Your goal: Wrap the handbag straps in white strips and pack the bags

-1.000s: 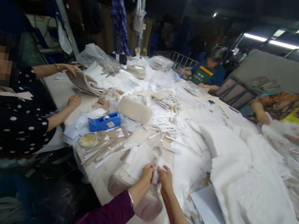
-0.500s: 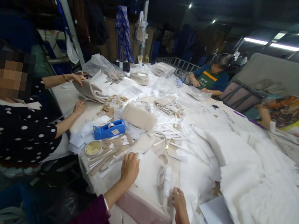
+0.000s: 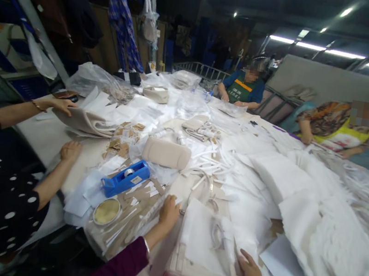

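A pale beige handbag [image 3: 200,271] lies at the table's near edge, with white sheet material and wrapped straps on its upper side. My left hand [image 3: 168,215], in a purple sleeve, is at the bag's upper left corner, its fingers curled together; what they hold is too small to make out. On the bag's right side rests my right hand [image 3: 251,270], its fingers apart and touching the edge. Beyond the bag, a second beige bag [image 3: 166,154] lies on the pile.
Left of my left hand are a blue tape dispenser [image 3: 126,178], a round yellow roll [image 3: 107,212] and paper strips. A co-worker in polka dots handles beige pieces [image 3: 84,121] at left. White padding sheets [image 3: 323,234] are stacked at right. Two people sit across the table.
The view has swung to the right. The bag has turned and now sits more upright toward me, and my left hand has moved from its upper face to its left corner.
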A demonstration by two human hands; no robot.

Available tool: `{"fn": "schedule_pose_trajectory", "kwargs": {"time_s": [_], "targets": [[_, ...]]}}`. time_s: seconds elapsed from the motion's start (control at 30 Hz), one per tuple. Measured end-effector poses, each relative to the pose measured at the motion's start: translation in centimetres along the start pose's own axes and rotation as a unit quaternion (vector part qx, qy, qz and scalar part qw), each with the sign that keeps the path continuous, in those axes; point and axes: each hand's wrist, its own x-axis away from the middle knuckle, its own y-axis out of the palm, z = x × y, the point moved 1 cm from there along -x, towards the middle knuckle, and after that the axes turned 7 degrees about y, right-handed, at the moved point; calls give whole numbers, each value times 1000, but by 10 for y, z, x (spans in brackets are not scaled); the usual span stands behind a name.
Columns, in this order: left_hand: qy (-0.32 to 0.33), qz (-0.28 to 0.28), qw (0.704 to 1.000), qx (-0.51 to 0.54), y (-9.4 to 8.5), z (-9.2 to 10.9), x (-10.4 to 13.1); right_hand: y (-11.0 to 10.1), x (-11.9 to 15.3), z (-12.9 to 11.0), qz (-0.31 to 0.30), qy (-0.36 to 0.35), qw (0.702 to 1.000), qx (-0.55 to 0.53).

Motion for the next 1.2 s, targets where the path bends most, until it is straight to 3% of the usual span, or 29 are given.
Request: {"fn": "schedule_pose_trajectory", "kwargs": {"time_s": [0.1, 0.17, 0.27, 0.37, 0.47, 0.57, 0.67, 0.8, 0.87, 0.93, 1.07, 1.1, 1.13, 1.2], "targets": [[104, 18, 956, -275, -14, -10, -46, -4, 18, 0, 17, -8, 999, -33], [139, -11, 918, -371, -22, -12, -67, -3, 35, -6, 58, -26, 997, -54], [175, -36, 908, -380, -30, -5, -80, 2, 64, -29, 97, -72, 990, -72], [155, -26, 963, -220, -41, 13, -78, 20, 93, -68, 67, -130, 984, -106], [80, -52, 995, 17, -53, 35, -65, 55, 119, -109, -98, -145, 965, -198], [65, -103, 989, 86, -62, 58, -45, 94, 142, -137, -272, -112, 919, -264], [62, -138, 972, 179, -67, 84, -22, 116, 163, -148, -350, -117, 886, -280], [61, -123, 921, 363, -77, 121, 12, 117, 190, -144, -420, -142, 857, -263], [67, -102, 903, 413, -84, 132, 32, 110, 201, -140, -441, -129, 844, -276], [49, -117, 899, 418, -88, 133, 54, 101, 208, -137, -446, -118, 831, -311], [5, -317, 903, 289, -85, 113, 97, 78, 210, -132, -448, -124, 827, -315], [11, -341, 902, 267, -83, 108, 104, 71, 208, -129, -444, -133, 833, -302], [22, -338, 904, 261, -81, 104, 108, 64, 207, -125, -426, -150, 845, -286], [48, -281, 913, 291, -78, 102, 112, 48, 203, -113, -333, -197, 887, -251]]}}
